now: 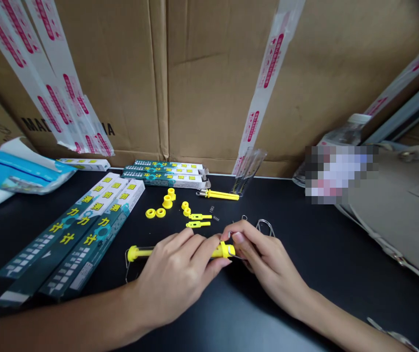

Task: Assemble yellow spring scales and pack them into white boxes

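Three long spring-scale cartons (73, 234) lie side by side on the left of the black table (322, 274), well apart from the work. Just right of them the spring-scale tube (142, 252) lies low over the table. Its yellow-capped end pokes out to the left, and our left hand (174, 274) is wrapped over its middle. Behind our knuckles sit the loose yellow parts (174, 208) and one finished scale (219, 195). At the tube's right end our right hand (264, 259), touching the left, pinches the yellow end piece (224, 251) between thumb and fingertips. We judge the fit wants a steady left grip that stops the tube rolling. The right fingers should press the piece straight along the tube's axis rather than cocked. Whether it is fully seated we cannot tell, since fingers cover the joint. Spare wire hooks (265, 226) lie just behind the right hand.
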The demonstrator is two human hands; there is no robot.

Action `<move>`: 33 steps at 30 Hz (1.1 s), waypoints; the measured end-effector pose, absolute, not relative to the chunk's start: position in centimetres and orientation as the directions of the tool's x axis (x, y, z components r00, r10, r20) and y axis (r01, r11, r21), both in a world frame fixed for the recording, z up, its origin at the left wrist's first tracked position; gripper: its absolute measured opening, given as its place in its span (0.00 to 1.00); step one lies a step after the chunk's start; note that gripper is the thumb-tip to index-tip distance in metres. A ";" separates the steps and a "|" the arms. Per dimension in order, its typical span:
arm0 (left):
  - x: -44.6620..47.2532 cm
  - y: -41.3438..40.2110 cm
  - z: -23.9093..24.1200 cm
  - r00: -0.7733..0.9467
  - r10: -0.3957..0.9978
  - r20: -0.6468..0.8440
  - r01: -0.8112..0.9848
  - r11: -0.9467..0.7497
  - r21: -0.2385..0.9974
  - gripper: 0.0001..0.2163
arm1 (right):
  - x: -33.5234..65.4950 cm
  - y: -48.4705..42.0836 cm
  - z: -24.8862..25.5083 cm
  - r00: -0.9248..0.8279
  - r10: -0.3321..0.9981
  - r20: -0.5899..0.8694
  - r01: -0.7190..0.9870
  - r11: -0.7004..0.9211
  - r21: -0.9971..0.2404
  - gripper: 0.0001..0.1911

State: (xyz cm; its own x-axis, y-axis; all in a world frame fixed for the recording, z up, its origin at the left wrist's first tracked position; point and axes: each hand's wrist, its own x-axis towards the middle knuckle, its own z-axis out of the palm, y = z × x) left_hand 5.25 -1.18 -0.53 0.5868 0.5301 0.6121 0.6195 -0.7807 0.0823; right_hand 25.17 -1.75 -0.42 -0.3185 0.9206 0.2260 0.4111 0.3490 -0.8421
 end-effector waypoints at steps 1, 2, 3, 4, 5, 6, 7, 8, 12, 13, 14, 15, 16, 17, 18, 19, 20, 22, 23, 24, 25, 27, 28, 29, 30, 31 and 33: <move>5.2 -1.2 -0.6 0.586 0.523 0.619 0.612 -0.786 0.085 0.12 | 25.2 -1.8 -0.4 -0.319 0.922 0.221 0.401 0.342 -0.850 0.15; 5.2 -1.2 -0.6 0.585 0.517 0.625 0.604 -0.792 0.090 0.12 | 25.1 -1.8 -0.5 -0.319 0.923 0.214 0.393 0.334 -0.857 0.15; 5.2 -1.2 -0.6 0.584 0.510 0.632 0.596 -0.797 0.093 0.12 | 25.2 -1.8 -0.5 -0.317 0.925 0.209 0.385 0.327 -0.863 0.16; 5.2 -1.2 -0.7 0.582 0.506 0.636 0.591 -0.801 0.097 0.12 | 25.2 -1.8 -0.5 -0.314 0.927 0.203 0.376 0.318 -0.870 0.16; 5.2 -1.2 -0.7 0.580 0.502 0.641 0.586 -0.804 0.099 0.12 | 25.2 -1.8 -0.5 -0.308 0.932 0.193 0.365 0.302 -0.881 0.16; 5.2 -1.2 -0.7 0.576 0.500 0.647 0.587 -0.803 0.099 0.13 | 25.2 -1.8 -0.6 -0.304 0.936 0.177 0.349 0.282 -0.894 0.16; 5.1 -1.2 -0.8 0.573 0.499 0.650 0.590 -0.802 0.095 0.14 | 25.3 -1.8 -0.6 -0.299 0.941 0.156 0.329 0.255 -0.909 0.16; 5.1 -1.2 -0.8 0.571 0.499 0.652 0.594 -0.799 0.091 0.15 | 25.3 -1.7 -0.7 -0.296 0.946 0.130 0.305 0.222 -0.926 0.16; 5.0 -1.2 -0.8 0.575 0.524 0.628 0.613 -0.784 0.093 0.18 | 25.3 -1.6 -1.1 -0.299 0.954 0.019 0.195 0.081 -0.977 0.17; 5.0 -1.2 -0.8 0.577 0.532 0.620 0.616 -0.782 0.098 0.18 | 25.3 -1.6 -1.2 -0.302 0.953 -0.002 0.170 0.052 -0.984 0.17; 5.1 -1.2 -0.7 0.576 0.539 0.615 0.619 -0.779 0.103 0.17 | 25.2 -1.6 -1.2 -0.305 0.952 -0.017 0.153 0.032 -0.988 0.17; 5.1 -1.2 -0.7 0.577 0.542 0.611 0.618 -0.779 0.108 0.16 | 25.2 -1.5 -1.2 -0.303 0.953 -0.023 0.147 0.023 -0.989 0.17; 5.1 -1.2 -0.6 0.577 0.544 0.610 0.616 -0.780 0.112 0.15 | 25.2 -1.5 -1.1 -0.294 0.956 -0.018 0.152 0.029 -0.988 0.17; 5.2 -1.2 -0.5 0.577 0.545 0.608 0.615 -0.780 0.115 0.13 | 25.1 -1.5 -1.0 -0.281 0.960 -0.003 0.166 0.045 -0.985 0.17; 5.2 -1.2 -0.4 0.579 0.544 0.607 0.614 -0.781 0.114 0.12 | 25.1 -1.5 -0.9 -0.266 0.964 0.015 0.183 0.066 -0.981 0.17; 5.2 -1.2 -0.4 0.582 0.541 0.608 0.614 -0.782 0.107 0.11 | 25.1 -1.5 -0.8 -0.249 0.968 0.034 0.199 0.085 -0.976 0.18; 5.2 -1.2 -0.3 0.586 0.535 0.608 0.616 -0.782 0.095 0.11 | 25.1 -1.6 -0.7 -0.233 0.971 0.052 0.208 0.102 -0.973 0.18; 5.2 -1.2 -0.3 0.597 0.519 0.612 0.619 -0.783 0.060 0.11 | 25.1 -1.6 -0.5 -0.208 0.976 0.070 0.202 0.113 -0.973 0.18; 5.1 -1.2 -0.4 0.605 0.507 0.614 0.617 -0.786 0.041 0.11 | 25.1 -1.7 -0.4 -0.205 0.976 0.066 0.187 0.105 -0.977 0.18; 5.1 -1.2 -0.4 0.613 0.495 0.616 0.614 -0.789 0.023 0.11 | 25.1 -1.7 -0.4 -0.209 0.976 0.052 0.163 0.087 -0.983 0.18; 5.1 -1.3 -0.5 0.619 0.486 0.616 0.612 -0.791 0.008 0.12 | 25.1 -1.7 -0.4 -0.221 0.975 0.029 0.134 0.060 -0.989 0.18; 5.0 -1.3 -0.6 0.630 0.480 0.610 0.609 -0.793 -0.005 0.13 | 25.0 -1.7 -0.4 -0.259 0.965 -0.028 0.074 -0.009 -0.997 0.18; 5.0 -1.3 -0.6 0.631 0.481 0.609 0.609 -0.793 -0.005 0.13 | 25.0 -1.7 -0.4 -0.278 0.959 -0.054 0.048 -0.042 -0.998 0.18; 5.1 -1.3 -0.6 0.630 0.484 0.607 0.611 -0.792 -0.004 0.13 | 24.9 -1.6 -0.4 -0.293 0.953 -0.071 0.025 -0.067 -0.997 0.17; 5.1 -1.3 -0.6 0.627 0.486 0.609 0.614 -0.789 -0.002 0.12 | 24.9 -1.6 -0.5 -0.301 0.950 -0.082 0.003 -0.085 -0.996 0.17; 5.1 -1.3 -0.6 0.622 0.487 0.613 0.617 -0.787 -0.001 0.11 | 24.9 -1.5 -0.5 -0.305 0.948 -0.088 -0.022 -0.099 -0.995 0.16; 5.2 -1.3 -0.6 0.607 0.488 0.627 0.622 -0.783 0.008 0.10 | 24.9 -1.4 -0.7 -0.308 0.948 -0.079 -0.088 -0.111 -0.990 0.17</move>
